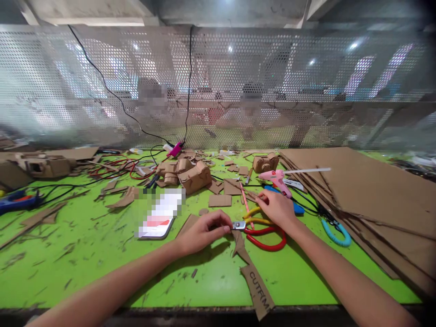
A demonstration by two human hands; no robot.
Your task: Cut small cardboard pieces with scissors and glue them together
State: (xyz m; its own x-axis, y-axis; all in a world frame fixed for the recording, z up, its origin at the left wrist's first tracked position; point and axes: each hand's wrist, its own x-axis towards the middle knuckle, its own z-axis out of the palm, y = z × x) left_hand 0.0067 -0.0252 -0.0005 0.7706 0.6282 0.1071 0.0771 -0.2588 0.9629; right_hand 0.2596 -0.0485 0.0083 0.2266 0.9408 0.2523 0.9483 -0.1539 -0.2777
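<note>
A grey perforated metal screen [238,63] closes off the far side of a bright green bench [102,272] littered with cardboard scraps. Clock directions are taken from the scissors with red and yellow looped handles [259,221], which lie right of centre on the bench, pivot towards 9 o'clock.

The barest stretch of green runs from 7 to 8 o'clock, with only small shavings on it; a smaller bare patch lies at 5 o'clock. The bench's front edge crosses at 6 o'clock, and a narrow torn brown cardboard strip [257,288] reaches down over it. Large flat brown cardboard sheets [368,190] fill 2 to 3 o'clock. A pink glue gun [276,179] at 1 o'clock and a brown cardboard camera-shaped model [195,177] at 10 o'clock hem in the far side.

Dark capitals on the strip read "CUTF(M". The screen of the white rectangular phone [160,218] at 9 o'clock is pixelated and unreadable.

The left hand [206,229] is just beside the pivot at 9 o'clock, fingers curled together, covering the blades; whether they grip them I cannot tell. The right hand [277,206], at 1 o'clock, has thumb and fingers drawn together beside thin cardboard pieces [250,195]; its grip is also unclear.
</note>
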